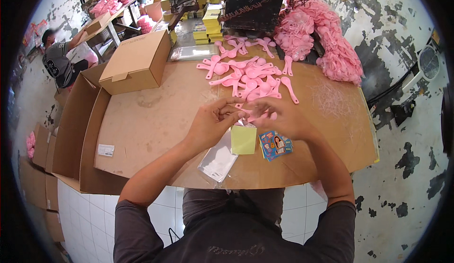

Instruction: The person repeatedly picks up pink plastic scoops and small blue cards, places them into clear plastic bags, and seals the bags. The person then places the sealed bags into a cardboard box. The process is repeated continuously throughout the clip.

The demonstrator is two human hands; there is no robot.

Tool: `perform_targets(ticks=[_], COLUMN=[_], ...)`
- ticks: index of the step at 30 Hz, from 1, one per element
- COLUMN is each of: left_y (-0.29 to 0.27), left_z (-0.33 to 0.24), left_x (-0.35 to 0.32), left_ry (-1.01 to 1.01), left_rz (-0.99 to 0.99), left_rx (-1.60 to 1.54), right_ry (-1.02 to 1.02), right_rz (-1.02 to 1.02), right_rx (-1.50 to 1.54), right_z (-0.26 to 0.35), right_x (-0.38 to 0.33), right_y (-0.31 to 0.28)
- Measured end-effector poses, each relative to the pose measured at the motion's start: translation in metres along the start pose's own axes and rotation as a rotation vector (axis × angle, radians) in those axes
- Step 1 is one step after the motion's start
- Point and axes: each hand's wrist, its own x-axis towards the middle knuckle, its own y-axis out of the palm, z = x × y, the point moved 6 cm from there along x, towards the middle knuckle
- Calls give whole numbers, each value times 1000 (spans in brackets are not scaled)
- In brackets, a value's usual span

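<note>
Two hands over table [156, 121]: spoon heap [250, 76] just beyond them, clear bags [218, 160] under left wrist. Left hand [213, 121] and right hand [281, 117] both pinch one pink spoon [259, 118] between fingertips, above yellow card [243, 140].

We wear a dark grey short-sleeved T-shirt, its sleeves ending above the elbows, far back from the fingers, so both forearms run bare down to the left hand [213, 121] and the right hand [283, 117]. Faint lettering in a darker tone crosses the chest of the shirt, too blurred to make out. No gloves, rings or watch show near our fingers [235, 108] or at either wrist, as far as we can tell
</note>
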Motion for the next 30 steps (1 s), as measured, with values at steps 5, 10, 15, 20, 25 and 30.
perform_targets(ticks=[5,10,15,20,25,30], left_y=[-4,-6,-9,-10,-5,-11], left_z=[5,23,28,33,20,35], left_x=[-4,-11,-12,-14,-16,-17], left_ry=[28,-56,15,38,64,6], left_rz=[-47,9,-56,-116,-101,-38], left_rx=[-124,-206,-108,-125,-168,-234], right_ry=[93,74,45,34,-49,26], right_rz=[0,-35,-154,-171,-200,-166], right_rx=[371,438,456,521,511,392], right_z=[-32,-30,-32,-38,-43,-50], right_x=[9,5,3,3,0,-1], right_y=[23,25,24,23,18,13])
